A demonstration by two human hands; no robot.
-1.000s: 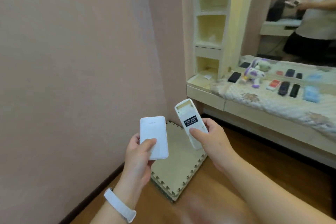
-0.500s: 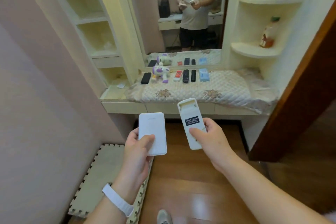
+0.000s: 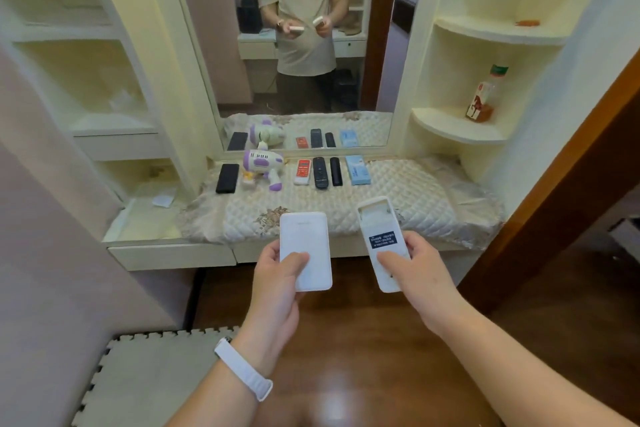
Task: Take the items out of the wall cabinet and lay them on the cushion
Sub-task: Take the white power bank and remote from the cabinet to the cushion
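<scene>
My left hand grips a flat white power bank, held just in front of the quilted cushion. My right hand holds a white remote control back side up, with a dark label on it, over the cushion's front edge. On the cushion lie a black phone, a purple and white toy gun, a red and white remote, two black remotes and a blue packet, all in a row near the mirror.
A mirror behind the cushion reflects a person. Open shelves stand at the left. Curved corner shelves at the right hold a bottle. A brown door frame is at the right and a foam mat lies on the floor.
The view has swung right, from the left wall to facing the mirror and cushion. Both hands, still holding their items, are now closer to the cushion's front edge.
</scene>
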